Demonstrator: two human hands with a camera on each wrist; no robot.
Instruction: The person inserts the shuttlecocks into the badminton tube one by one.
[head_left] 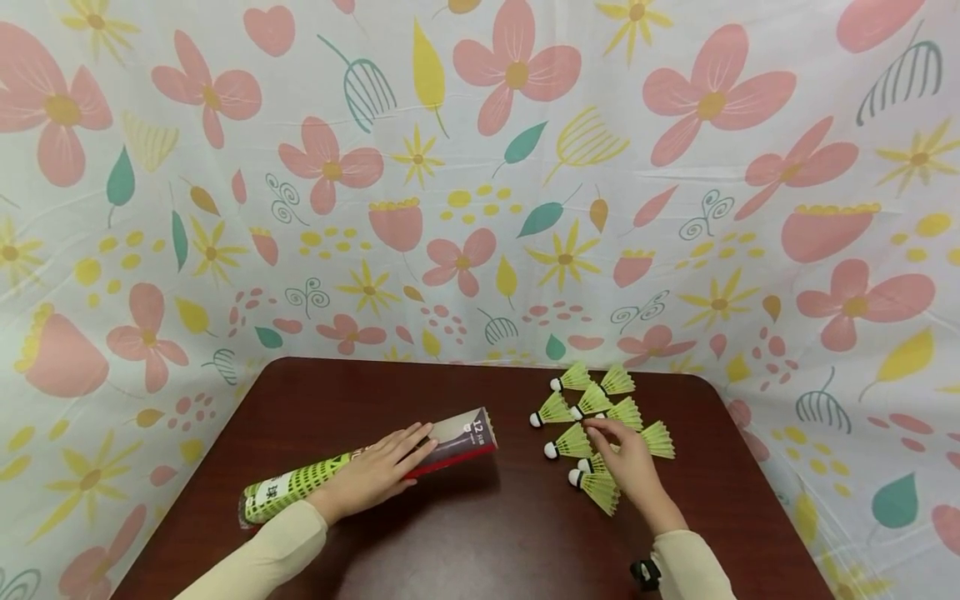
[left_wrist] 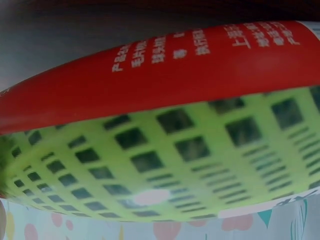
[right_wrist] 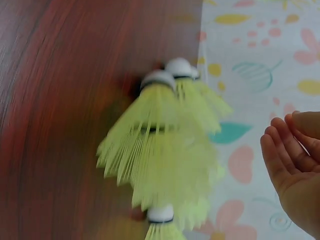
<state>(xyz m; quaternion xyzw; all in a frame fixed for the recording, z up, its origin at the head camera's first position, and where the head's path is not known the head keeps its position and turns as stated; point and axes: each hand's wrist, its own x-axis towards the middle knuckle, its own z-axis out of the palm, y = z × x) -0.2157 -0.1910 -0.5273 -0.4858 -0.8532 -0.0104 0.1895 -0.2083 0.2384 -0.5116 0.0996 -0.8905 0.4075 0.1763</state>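
Several shuttlecocks (head_left: 572, 440) and one tube (head_left: 296, 485) on a worktop (head_left: 465, 550).
Head: left hand (head_left: 381, 463) rests on the tube, fingers extended; right hand (head_left: 632, 465) is by the shuttlecocks. Left wrist: the tube's red and green side. Right wrist: hand loosely bent, empty.

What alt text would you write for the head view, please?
A person's left hand rests on a shuttlecock tube lying on a brown table, while the right hand is over a cluster of yellow shuttlecocks. A floral cloth hangs behind.
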